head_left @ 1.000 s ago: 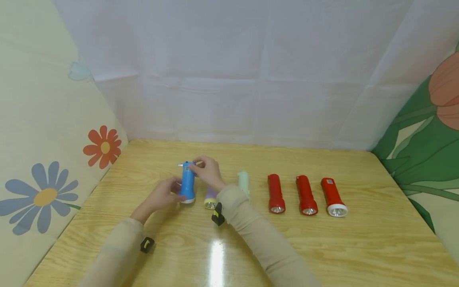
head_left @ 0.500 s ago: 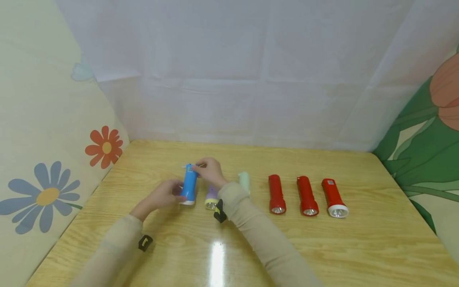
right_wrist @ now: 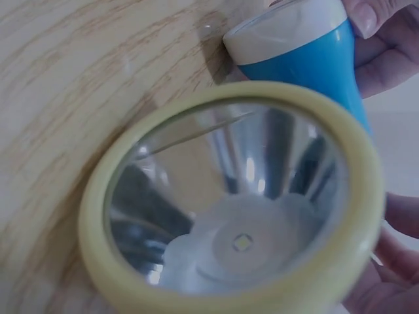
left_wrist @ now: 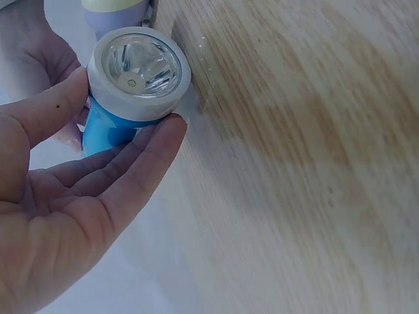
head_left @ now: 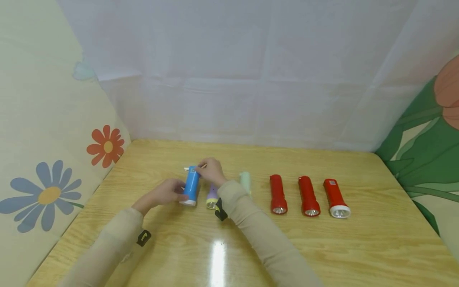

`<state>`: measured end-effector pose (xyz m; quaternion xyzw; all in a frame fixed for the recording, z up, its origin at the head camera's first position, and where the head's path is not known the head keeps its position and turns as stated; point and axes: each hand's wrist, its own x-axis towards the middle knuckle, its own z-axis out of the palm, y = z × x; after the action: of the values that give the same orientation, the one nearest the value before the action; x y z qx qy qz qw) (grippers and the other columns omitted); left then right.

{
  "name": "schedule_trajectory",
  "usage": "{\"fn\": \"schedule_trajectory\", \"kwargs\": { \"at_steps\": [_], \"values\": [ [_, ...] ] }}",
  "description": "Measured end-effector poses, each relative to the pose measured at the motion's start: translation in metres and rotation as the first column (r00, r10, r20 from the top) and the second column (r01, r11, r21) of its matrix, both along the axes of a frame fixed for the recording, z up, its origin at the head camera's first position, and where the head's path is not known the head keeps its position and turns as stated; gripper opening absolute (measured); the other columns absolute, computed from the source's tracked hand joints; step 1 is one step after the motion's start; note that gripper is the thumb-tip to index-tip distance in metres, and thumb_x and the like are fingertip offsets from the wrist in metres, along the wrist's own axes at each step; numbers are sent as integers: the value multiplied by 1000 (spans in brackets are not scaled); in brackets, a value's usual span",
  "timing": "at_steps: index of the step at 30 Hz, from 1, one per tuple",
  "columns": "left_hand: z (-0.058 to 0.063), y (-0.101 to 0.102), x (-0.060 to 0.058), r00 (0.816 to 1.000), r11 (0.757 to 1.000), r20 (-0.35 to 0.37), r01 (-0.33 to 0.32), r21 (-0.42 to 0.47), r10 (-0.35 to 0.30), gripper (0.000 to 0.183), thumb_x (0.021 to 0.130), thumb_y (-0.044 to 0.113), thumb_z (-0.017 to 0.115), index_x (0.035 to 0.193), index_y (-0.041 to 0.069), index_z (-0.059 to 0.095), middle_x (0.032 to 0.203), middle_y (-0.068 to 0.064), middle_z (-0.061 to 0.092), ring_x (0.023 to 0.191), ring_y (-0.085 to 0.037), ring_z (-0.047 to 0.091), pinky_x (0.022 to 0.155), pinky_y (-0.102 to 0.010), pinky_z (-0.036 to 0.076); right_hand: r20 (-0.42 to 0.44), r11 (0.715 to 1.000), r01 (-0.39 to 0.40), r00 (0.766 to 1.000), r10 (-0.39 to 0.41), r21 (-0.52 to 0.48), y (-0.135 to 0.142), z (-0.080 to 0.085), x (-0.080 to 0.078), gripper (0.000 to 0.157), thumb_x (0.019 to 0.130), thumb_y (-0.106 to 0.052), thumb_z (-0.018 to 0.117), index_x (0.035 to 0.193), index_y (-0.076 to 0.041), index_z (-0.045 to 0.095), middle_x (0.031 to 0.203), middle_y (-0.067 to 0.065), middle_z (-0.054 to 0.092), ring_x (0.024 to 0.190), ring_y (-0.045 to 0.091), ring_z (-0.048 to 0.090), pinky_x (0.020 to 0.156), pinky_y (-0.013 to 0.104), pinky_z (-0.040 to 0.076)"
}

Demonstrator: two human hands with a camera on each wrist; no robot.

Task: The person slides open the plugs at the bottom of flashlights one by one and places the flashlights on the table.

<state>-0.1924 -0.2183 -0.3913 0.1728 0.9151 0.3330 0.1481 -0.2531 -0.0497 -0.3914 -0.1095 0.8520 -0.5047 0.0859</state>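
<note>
Both hands are on a blue flashlight (head_left: 192, 185) with a white head, at the left end of a row of flashlights. My left hand (head_left: 166, 194) holds it by the head, thumb on one side and fingers on the other, as the left wrist view shows with the clear lens (left_wrist: 143, 65) facing out. At the far end, my right hand (head_left: 211, 171) pinches the tail, where a small pale tab sticks out to the left. Just right of it lies a purple flashlight (head_left: 212, 194) with a yellow rim (right_wrist: 363, 176), partly hidden by my right hand and wrist.
A mint green flashlight (head_left: 245, 181) lies partly behind the right sleeve (head_left: 251, 219). Farther right are two all-red flashlights (head_left: 277, 193) and a red one with a white head (head_left: 335, 199). A white cloth (head_left: 229, 79) hangs behind the wooden table (head_left: 376, 239).
The blue flashlight has shifted slightly right, closer to the purple one, its tail swinging right and a little nearer. Both hands stay on it.
</note>
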Motion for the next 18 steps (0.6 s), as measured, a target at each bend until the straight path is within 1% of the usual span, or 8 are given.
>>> {"fn": "schedule_trajectory", "kwargs": {
  "at_steps": [5,9,13,18],
  "values": [
    [2,2,1,1000,1000,31,-2,-4,2,48,81,17,67,112,-16,52,98,-23,63,90,-32,61,78,-42,50,-6,998,-4,1000,4,60,0,-1,-1,16,84,-15,64,90,0,66,81,7,63,67,14,58,58,21,47],
    [3,3,1,998,1000,70,-6,25,4,47,82,14,65,113,-18,50,95,-23,63,81,-28,63,71,-38,52,3,995,-12,1000,12,98,1,-1,-1,16,84,-15,64,90,0,66,80,7,64,69,14,58,61,21,47],
    [2,2,2,995,998,103,1,63,-7,47,83,12,64,114,-20,48,93,-24,63,72,-22,63,65,-34,52,-1,991,-16,1000,17,136,1,-1,0,17,83,-14,65,90,1,67,85,10,65,73,17,59,65,23,49],
    [1,2,1,992,997,126,-14,82,4,47,84,11,62,115,-21,46,96,-27,62,73,-22,63,66,-34,53,-18,986,-20,1000,23,168,1,-4,0,19,81,-13,67,93,2,67,92,12,65,79,21,58,69,26,48]
  ]
}}
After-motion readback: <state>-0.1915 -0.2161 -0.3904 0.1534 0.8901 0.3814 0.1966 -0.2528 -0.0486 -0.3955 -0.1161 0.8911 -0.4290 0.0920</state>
